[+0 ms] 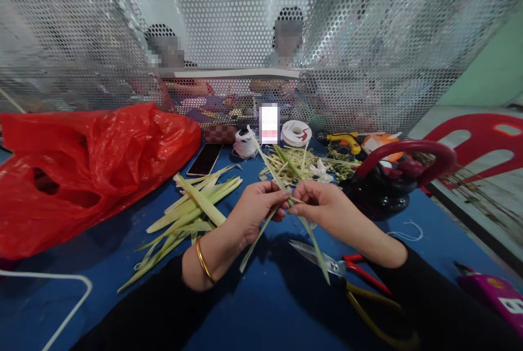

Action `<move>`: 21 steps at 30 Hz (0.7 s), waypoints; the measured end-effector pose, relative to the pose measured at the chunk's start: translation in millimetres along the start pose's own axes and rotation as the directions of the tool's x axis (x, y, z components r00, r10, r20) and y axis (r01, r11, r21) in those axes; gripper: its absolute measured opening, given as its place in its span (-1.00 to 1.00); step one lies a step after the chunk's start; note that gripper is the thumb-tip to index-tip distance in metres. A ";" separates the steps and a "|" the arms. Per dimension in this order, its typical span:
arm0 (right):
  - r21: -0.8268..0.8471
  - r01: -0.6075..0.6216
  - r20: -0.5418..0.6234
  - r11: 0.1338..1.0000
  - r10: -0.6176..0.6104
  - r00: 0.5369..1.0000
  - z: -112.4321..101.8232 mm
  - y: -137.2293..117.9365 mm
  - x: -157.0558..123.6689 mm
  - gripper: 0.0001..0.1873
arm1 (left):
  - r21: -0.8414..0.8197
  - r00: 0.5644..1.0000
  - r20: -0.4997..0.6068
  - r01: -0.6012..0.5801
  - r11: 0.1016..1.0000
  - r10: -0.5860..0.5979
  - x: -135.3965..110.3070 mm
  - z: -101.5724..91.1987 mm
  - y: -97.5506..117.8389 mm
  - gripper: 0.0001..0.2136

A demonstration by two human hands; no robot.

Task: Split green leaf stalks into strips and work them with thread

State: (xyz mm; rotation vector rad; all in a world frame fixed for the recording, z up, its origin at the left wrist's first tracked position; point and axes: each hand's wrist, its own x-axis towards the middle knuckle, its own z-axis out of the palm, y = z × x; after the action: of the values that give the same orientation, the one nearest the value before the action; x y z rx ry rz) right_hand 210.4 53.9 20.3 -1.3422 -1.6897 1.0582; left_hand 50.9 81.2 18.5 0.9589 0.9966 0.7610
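Note:
My left hand (255,206) and my right hand (322,206) meet over the blue table (261,307), both pinching thin pale-green leaf strips (281,182). One strip rises up and left from the fingers, others hang down toward me. A gold bangle (203,260) sits on my left wrist. Just below my right forearm lie scissors (327,264) with red and yellow handles.
A pile of green leaf strips (192,209) lies left of my hands, a big red plastic bag (81,160) beyond it. A phone (205,158), thread spools (246,142), tape roll (296,133), leaf scraps (298,164), and dark basket with red handle (392,176) stand behind. Two people sit past the perforated screen.

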 end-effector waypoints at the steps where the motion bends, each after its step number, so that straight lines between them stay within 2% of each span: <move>1: -0.017 0.013 0.010 1.000 -0.013 1.000 -0.7 0.0 0.1 -0.86 | -0.020 1.000 0.002 0.009 1.000 -0.009 0.6 0.0 -0.5 -0.79; 9: -0.045 0.038 0.025 0.998 -0.037 0.999 -2.9 0.2 1.4 -0.86 | -0.049 0.995 0.050 0.090 0.995 -0.088 1.1 -2.1 2.2 -0.79; 15: -0.189 0.057 -0.051 0.980 -0.068 0.996 -3.4 1.6 0.7 -0.84 | 0.111 0.993 0.098 0.061 0.992 -0.072 -1.7 -4.2 6.6 -0.80; 19: -0.136 0.058 0.017 0.989 -0.057 0.998 -8.1 -2.4 1.0 -0.85 | 0.111 0.995 0.077 0.061 0.992 -0.070 -0.9 -5.3 6.2 -0.81; 21: -0.115 0.073 0.020 0.991 -0.071 0.997 -9.8 -3.8 1.4 -0.81 | 0.095 0.991 0.107 0.070 0.993 -0.081 -0.8 -6.0 6.0 -0.82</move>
State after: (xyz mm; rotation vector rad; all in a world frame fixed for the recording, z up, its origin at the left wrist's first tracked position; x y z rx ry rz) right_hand 217.5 56.5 27.8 -1.3372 -1.8212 0.9442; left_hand 44.4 84.6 22.9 1.0253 0.9711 0.5967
